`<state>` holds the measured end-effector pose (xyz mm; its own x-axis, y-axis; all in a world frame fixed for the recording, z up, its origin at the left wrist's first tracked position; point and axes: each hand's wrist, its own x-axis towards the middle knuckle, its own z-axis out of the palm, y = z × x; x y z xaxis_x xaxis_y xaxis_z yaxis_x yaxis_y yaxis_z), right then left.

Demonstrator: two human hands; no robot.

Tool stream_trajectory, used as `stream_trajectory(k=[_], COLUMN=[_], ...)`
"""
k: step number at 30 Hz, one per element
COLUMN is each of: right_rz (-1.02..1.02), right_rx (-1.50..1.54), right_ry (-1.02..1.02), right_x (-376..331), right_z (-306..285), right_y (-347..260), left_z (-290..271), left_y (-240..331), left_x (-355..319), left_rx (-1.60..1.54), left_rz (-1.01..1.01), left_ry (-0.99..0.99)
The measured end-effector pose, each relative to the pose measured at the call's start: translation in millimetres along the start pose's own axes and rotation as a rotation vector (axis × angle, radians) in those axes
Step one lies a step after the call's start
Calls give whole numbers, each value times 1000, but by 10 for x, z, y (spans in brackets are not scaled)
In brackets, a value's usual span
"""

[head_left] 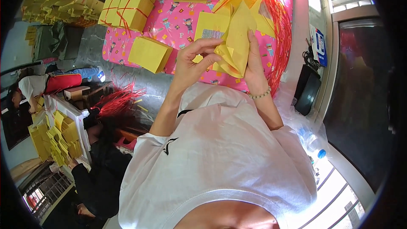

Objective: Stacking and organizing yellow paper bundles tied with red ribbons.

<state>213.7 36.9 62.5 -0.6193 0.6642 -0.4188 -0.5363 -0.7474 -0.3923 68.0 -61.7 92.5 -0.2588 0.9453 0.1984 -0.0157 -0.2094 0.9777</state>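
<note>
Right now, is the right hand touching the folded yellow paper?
Touching. The head view shows the right hand lying flat against the back of the folded yellow paper, while the left hand pinches its lower edge with its fingertips.

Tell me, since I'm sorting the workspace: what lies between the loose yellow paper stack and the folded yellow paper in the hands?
In the head view, only the pink patterned cloth lies between the loose yellow paper stack and the folded yellow paper, held by the left hand and right hand.
</note>
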Motion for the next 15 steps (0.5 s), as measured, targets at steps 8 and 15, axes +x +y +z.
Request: stream_trajectory(k=[8,15], right_rz=[1,32], right_rx=[-15,-16], right_ry=[-2,-5], right_x=[-2,-5], right_z=[6,16], right_y=[6,26], left_z=[-12,-12], left_y=[-23,-53], left_x=[6,14], left_rx=[-42,-106], left_rz=[-9,-33], left_ry=[-1,4])
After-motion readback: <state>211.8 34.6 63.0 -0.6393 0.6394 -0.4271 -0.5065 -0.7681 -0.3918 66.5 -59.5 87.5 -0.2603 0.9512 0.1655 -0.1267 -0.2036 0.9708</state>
